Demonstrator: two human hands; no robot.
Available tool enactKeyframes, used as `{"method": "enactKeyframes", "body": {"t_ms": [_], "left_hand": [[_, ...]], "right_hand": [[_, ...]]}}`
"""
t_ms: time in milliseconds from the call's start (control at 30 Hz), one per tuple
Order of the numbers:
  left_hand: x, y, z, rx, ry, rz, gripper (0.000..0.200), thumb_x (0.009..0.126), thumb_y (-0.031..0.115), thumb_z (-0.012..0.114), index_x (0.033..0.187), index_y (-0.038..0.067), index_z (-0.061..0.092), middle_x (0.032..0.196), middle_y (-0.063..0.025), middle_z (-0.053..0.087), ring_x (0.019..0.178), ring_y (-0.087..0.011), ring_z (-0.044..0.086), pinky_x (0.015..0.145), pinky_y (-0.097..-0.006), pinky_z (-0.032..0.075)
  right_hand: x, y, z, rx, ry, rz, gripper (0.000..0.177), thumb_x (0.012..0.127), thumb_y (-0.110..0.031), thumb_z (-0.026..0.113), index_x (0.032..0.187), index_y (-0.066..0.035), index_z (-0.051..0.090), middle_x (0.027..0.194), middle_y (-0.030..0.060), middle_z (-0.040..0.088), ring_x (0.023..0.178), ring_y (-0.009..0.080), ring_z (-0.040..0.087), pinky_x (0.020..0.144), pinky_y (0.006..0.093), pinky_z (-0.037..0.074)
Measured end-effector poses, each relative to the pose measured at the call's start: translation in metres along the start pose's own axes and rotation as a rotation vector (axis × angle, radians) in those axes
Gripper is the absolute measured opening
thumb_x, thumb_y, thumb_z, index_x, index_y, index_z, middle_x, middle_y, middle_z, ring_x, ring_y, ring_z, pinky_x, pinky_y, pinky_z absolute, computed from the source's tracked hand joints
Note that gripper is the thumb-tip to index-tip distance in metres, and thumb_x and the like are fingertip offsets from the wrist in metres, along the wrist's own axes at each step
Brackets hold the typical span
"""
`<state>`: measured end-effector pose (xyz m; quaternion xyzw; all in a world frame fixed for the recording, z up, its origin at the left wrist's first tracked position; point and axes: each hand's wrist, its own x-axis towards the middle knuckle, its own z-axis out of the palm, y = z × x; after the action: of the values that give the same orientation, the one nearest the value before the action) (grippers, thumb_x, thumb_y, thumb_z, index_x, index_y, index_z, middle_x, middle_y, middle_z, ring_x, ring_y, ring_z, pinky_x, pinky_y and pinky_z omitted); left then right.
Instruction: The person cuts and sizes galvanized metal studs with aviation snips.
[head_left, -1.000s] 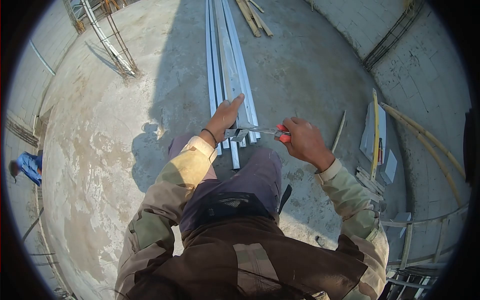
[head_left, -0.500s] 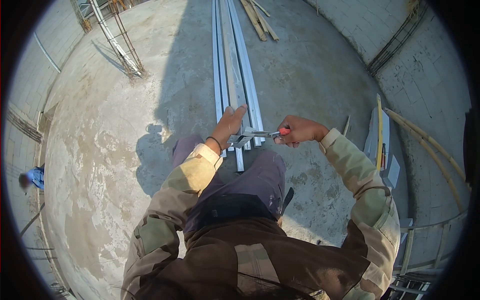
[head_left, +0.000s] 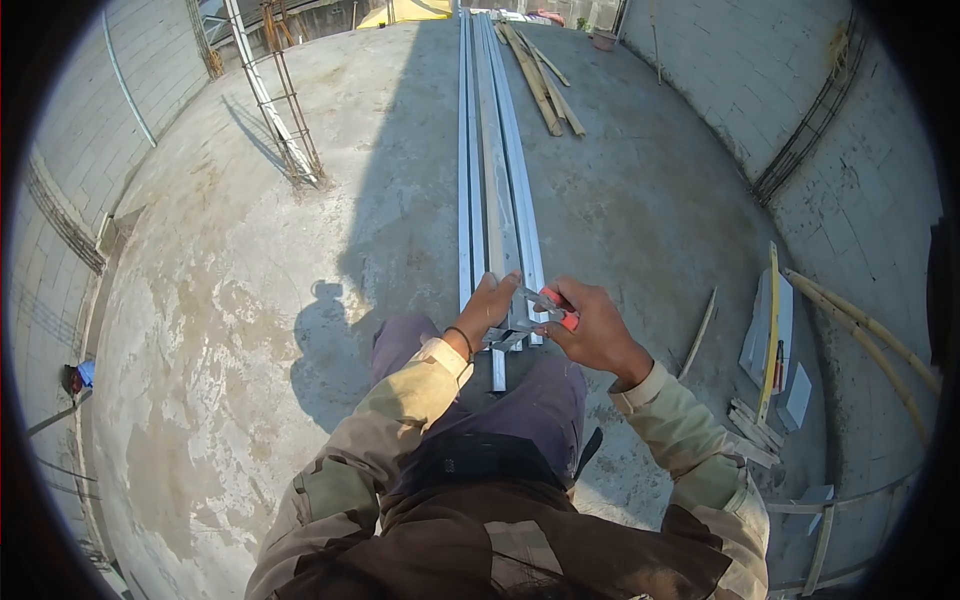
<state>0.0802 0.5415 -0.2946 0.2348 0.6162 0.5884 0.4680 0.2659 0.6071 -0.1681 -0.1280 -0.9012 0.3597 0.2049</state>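
My left hand is closed on a silvery metal channel near its close end, thumb towards the snips. My right hand is wrapped round red-handled metal snips, whose two handles stand apart. The snips' jaws reach left to the channel's end beside my left fingers; whether they bite into the metal I cannot make out. Further long metal channels lie side by side on the floor, running away from between my knees. One narrow bar end sticks out towards me below my hands.
Wooden strips lie beyond the channels. To the right are a yellow level, pale boards, wood offcuts and bamboo poles by the block wall. A rebar column rises at the far left.
The view has tilted up, so more of the far floor shows. My right hand has come nearer to my left, and the snips' handles have spread apart.
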Motion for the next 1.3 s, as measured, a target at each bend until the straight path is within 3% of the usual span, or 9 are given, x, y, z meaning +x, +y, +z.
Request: {"method": "enactKeyframes", "body": {"t_ms": [267,467,567,667,767,833,1000,1133,1300], "left_hand": [[0.004,-0.011,-0.008,0.131,0.006,0.134,0.058,0.101,0.051,0.059,0.110,-0.005,0.050,0.096,-0.0165,0.060,0.081,-0.0216,0.065,0.067,-0.0368,0.054],[-0.004,0.005,-0.011,-0.053,-0.055,-0.094,0.034,0.107,0.039,0.054,0.108,0.005,0.048,0.106,-0.0112,0.063,0.096,-0.0193,0.068,0.074,-0.0322,0.059],[0.033,-0.050,-0.024,-0.062,-0.110,0.004,0.031,0.108,0.036,0.051,0.109,0.006,0.047,0.116,-0.0118,0.063,0.097,-0.0198,0.068,0.076,-0.0325,0.059],[0.072,-0.105,-0.034,-0.103,-0.203,0.439,0.026,0.105,0.028,0.058,0.109,0.005,0.046,0.121,-0.0131,0.062,0.098,-0.0199,0.069,0.078,-0.0326,0.060],[0.013,-0.041,-0.025,0.216,-0.135,0.418,0.026,0.100,0.016,0.065,0.110,0.005,0.044,0.122,-0.0152,0.060,0.100,-0.0208,0.069,0.080,-0.0324,0.060],[-0.020,0.008,-0.015,-0.106,-0.181,-0.026,0.033,0.095,0.007,0.070,0.112,0.004,0.042,0.117,-0.0163,0.060,0.101,-0.0209,0.068,0.083,-0.0322,0.060],[-0.002,-0.022,-0.001,0.076,-0.095,0.127,0.041,0.095,0.018,0.073,0.114,-0.001,0.043,0.105,-0.0152,0.061,0.092,-0.0177,0.067,0.073,-0.0310,0.057],[-0.011,-0.014,0.022,0.041,0.001,-0.022,0.047,0.098,0.033,0.070,0.112,-0.003,0.043,0.102,-0.0168,0.062,0.094,-0.0199,0.067,0.075,-0.0336,0.055],[-0.002,-0.038,0.051,0.079,0.095,0.100,0.061,0.100,0.047,0.062,0.116,-0.008,0.041,0.100,-0.0265,0.065,0.093,-0.0301,0.069,0.082,-0.0397,0.054]], "right_hand": [[0.024,-0.023,0.018,-0.037,-0.085,-0.013,0.029,0.079,-0.001,0.077,0.102,0.000,0.060,0.087,0.0226,0.066,0.081,0.0428,0.064,0.071,0.0445,0.049],[0.032,-0.011,0.031,-0.054,-0.244,-0.030,0.032,0.081,0.003,0.070,0.111,-0.002,0.062,0.095,0.0243,0.069,0.091,0.0477,0.066,0.076,0.0482,0.052],[0.033,-0.010,0.035,-0.074,-0.219,-0.098,0.035,0.080,0.006,0.069,0.114,-0.002,0.063,0.097,0.0238,0.070,0.092,0.0462,0.067,0.078,0.0481,0.053],[0.034,-0.005,0.038,-0.114,-0.184,-0.199,0.037,0.079,0.007,0.068,0.115,-0.001,0.063,0.097,0.0237,0.070,0.092,0.0452,0.068,0.078,0.0479,0.053],[0.035,0.000,0.037,-0.125,-0.231,-0.175,0.044,0.077,0.008,0.072,0.118,-0.003,0.062,0.100,0.0217,0.071,0.093,0.0451,0.068,0.079,0.0466,0.053],[0.037,0.000,0.032,-0.126,-0.277,-0.121,0.049,0.076,0.009,0.076,0.120,-0.005,0.062,0.103,0.0197,0.071,0.095,0.0452,0.067,0.079,0.0456,0.053],[0.035,-0.008,0.023,-0.210,-0.354,-0.028,0.039,0.077,0.007,0.074,0.111,0.000,0.058,0.094,0.0247,0.069,0.092,0.0485,0.065,0.076,0.0500,0.050],[0.023,-0.006,0.021,-0.238,-0.303,-0.038,0.039,0.078,0.007,0.075,0.112,-0.001,0.058,0.095,0.0234,0.069,0.091,0.0474,0.065,0.077,0.0504,0.050],[-0.001,0.006,0.018,-0.305,-0.298,0.168,0.031,0.079,0.007,0.073,0.105,-0.002,0.059,0.095,0.0228,0.067,0.093,0.0469,0.063,0.074,0.0499,0.048]]}}
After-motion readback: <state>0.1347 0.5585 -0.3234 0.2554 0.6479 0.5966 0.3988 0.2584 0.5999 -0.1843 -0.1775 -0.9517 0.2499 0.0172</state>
